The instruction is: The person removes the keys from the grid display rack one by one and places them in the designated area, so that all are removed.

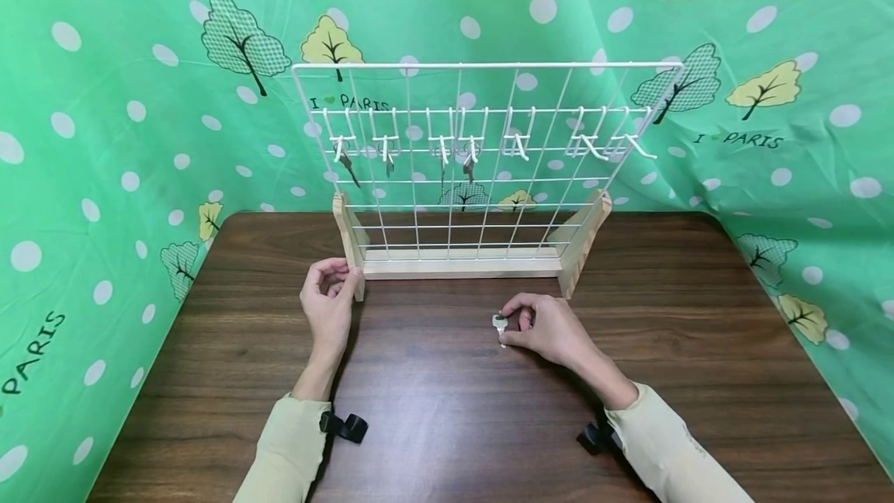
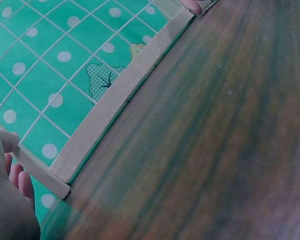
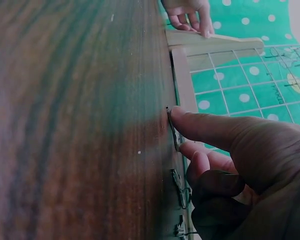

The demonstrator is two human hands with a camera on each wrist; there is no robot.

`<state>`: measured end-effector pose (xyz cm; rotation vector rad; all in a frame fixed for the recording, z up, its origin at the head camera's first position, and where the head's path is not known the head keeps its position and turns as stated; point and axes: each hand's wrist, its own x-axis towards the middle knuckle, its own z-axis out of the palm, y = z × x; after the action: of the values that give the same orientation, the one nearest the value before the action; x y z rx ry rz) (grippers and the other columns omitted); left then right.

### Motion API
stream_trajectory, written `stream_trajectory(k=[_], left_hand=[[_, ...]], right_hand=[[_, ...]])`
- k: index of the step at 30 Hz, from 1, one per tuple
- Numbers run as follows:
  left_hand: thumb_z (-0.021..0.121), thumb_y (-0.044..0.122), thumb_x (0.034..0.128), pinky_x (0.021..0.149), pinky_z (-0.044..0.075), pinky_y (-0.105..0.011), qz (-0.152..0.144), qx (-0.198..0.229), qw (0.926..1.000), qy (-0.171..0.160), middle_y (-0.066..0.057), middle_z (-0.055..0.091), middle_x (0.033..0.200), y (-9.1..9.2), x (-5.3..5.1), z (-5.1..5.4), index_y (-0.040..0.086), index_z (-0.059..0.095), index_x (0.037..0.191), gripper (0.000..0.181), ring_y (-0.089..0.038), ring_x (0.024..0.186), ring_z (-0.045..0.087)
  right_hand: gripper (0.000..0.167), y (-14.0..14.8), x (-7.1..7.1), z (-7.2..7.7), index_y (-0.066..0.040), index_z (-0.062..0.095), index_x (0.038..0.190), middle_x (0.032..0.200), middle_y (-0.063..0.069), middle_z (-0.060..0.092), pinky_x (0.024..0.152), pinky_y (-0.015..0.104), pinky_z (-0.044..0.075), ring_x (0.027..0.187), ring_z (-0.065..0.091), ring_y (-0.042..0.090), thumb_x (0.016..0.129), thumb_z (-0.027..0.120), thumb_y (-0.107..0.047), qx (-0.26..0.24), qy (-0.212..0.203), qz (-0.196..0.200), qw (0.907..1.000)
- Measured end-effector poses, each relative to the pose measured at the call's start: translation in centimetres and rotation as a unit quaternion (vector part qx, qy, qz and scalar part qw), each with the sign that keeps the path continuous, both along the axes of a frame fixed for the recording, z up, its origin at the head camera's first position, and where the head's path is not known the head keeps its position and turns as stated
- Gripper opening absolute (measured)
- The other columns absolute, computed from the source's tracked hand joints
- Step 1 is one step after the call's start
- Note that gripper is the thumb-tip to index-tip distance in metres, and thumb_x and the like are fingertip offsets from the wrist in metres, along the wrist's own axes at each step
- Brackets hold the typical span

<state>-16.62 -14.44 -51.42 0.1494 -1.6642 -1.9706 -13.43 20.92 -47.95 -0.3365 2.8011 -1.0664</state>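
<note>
In the head view, pinching one key with the right grip, below and right of middle; holding one wooden post with the left grip, left of middle. Higher up, one white rack with seven hooks and four hung keys. From the left wrist, holding that post, lower left. From the right wrist, pinching the key mid-frame, above two small metal things.

sleeves: pale cream, long | wrist cameras: black, boxy
</note>
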Motion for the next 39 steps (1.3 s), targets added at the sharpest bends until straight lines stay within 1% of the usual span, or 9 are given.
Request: stream_trajectory(k=[6,16,24,30,37,38,39], left_hand=[[0.082,-0.008,0.0929,0.075,0.055,-0.016,0.001,0.0,1.0,0.0,0.003,0.071,0.099,0.0,0.0,0.0,-0.019,0.064,0.115,0.031,-0.01,0.089,0.067],[0.082,-0.009,0.0926,0.075,0.055,-0.016,0.003,0.001,1.0,-0.007,0.002,0.072,0.099,0.0,0.0,-0.1,-0.018,0.065,0.116,0.03,-0.01,0.089,0.067],[0.082,-0.009,0.0932,0.076,0.055,-0.017,0.002,-0.001,1.0,-0.007,0.003,0.071,0.1,0.0,0.0,0.1,-0.018,0.064,0.116,0.03,-0.01,0.09,0.067],[0.081,-0.01,0.0931,0.076,0.055,-0.017,0.002,-0.001,1.0,-0.004,0.003,0.071,0.099,0.0,0.0,0.2,-0.018,0.064,0.115,0.029,-0.01,0.09,0.067],[0.081,-0.01,0.0927,0.076,0.055,-0.017,0.002,0.004,1.0,-0.004,0.004,0.072,0.098,0.0,0.0,0.2,-0.018,0.064,0.115,0.029,-0.01,0.09,0.067],[0.081,-0.01,0.0927,0.076,0.055,-0.017,0.002,0.004,1.0,-0.004,0.004,0.072,0.098,0.0,0.0,0.2,-0.018,0.064,0.115,0.029,-0.01,0.09,0.066],[0.081,-0.01,0.0927,0.076,0.055,-0.017,0.002,0.004,1.0,-0.004,0.004,0.072,0.098,0.0,0.0,0.2,-0.018,0.064,0.115,0.029,-0.01,0.09,0.066]], right_hand=[[0.03,0.2,0.1,0.1,-0.016,0.079,0.103,0.067,-0.01,0.056,0.057,0.025,0.039,0.058,0.05,0.008,0.081,0.099,-0.016,0.003,-0.006,0.005,1.0],[0.028,0.8,0.3,0.3,-0.016,0.08,0.104,0.068,-0.01,0.055,0.057,0.025,0.038,0.058,0.049,0.007,0.083,0.098,-0.015,0.006,0.001,0.006,1.0],[0.03,0.8,0.2,0.5,-0.016,0.081,0.106,0.066,-0.008,0.052,0.055,0.026,0.037,0.056,0.047,0.009,0.082,0.099,-0.018,0.014,0.0,-0.01,0.9999],[0.029,0.8,0.1,0.4,-0.016,0.081,0.106,0.065,-0.009,0.052,0.056,0.027,0.037,0.056,0.048,0.009,0.083,0.099,-0.018,0.02,-0.001,-0.011,0.9997],[0.029,0.9,0.2,0.4,-0.015,0.081,0.105,0.065,-0.009,0.052,0.055,0.027,0.037,0.056,0.047,0.008,0.082,0.098,-0.018,0.008,0.012,-0.001,0.9999],[0.029,0.9,0.2,0.4,-0.015,0.081,0.105,0.065,-0.009,0.052,0.055,0.027,0.037,0.055,0.047,0.008,0.082,0.098,-0.018,0.005,0.016,0.001,0.9999],[0.028,1.2,0.1,0.0,-0.015,0.081,0.105,0.065,-0.01,0.052,0.055,0.026,0.035,0.055,0.046,0.007,0.083,0.097,-0.02,-0.007,0.031,0.008,0.9995]])
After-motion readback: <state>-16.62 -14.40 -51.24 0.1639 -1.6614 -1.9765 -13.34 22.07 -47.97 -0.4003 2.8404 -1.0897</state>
